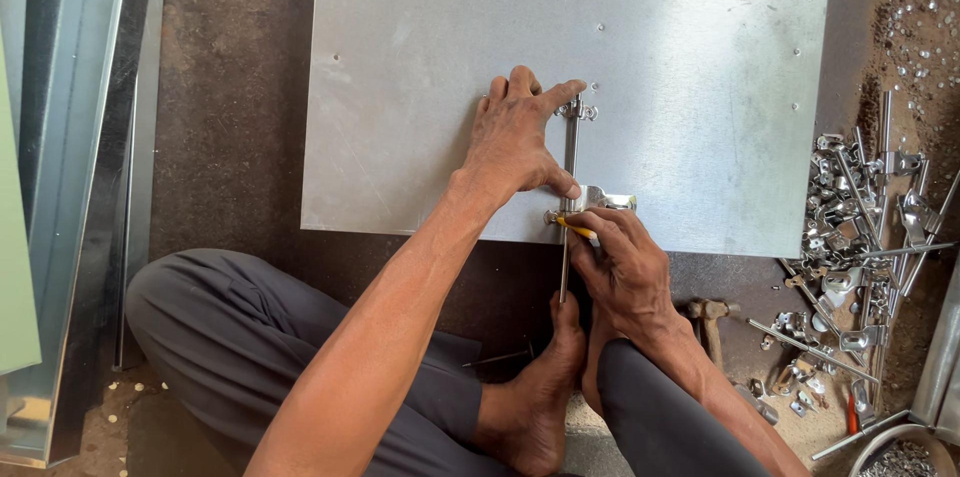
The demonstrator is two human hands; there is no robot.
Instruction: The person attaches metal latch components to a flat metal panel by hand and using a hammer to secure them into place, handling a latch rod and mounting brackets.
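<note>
Marking a latch rod's position on a galvanized sheet, seated on the floor.

Sheet metal panel (440, 67) lies flat on the floor; the latch rod (570, 157) sits on it near the front edge, running from a small bracket (578, 111) up top, past a plate fitting (600, 199) at the edge, and overhanging toward the feet. Progress, judging by this: rod is placed and aligned, no fasteners visibly driven; fixing seems left to do. Left hand (515, 137) is spread flat, palm down, index finger at the top bracket, thumb pinning the rod. Right hand (622, 262) is closed on a yellow pencil-like tool (577, 228), tip at the rod by the panel edge. Loose latch parts (850, 237) are piled to the right; a hammer (710, 322) lies near the right wrist.
</note>
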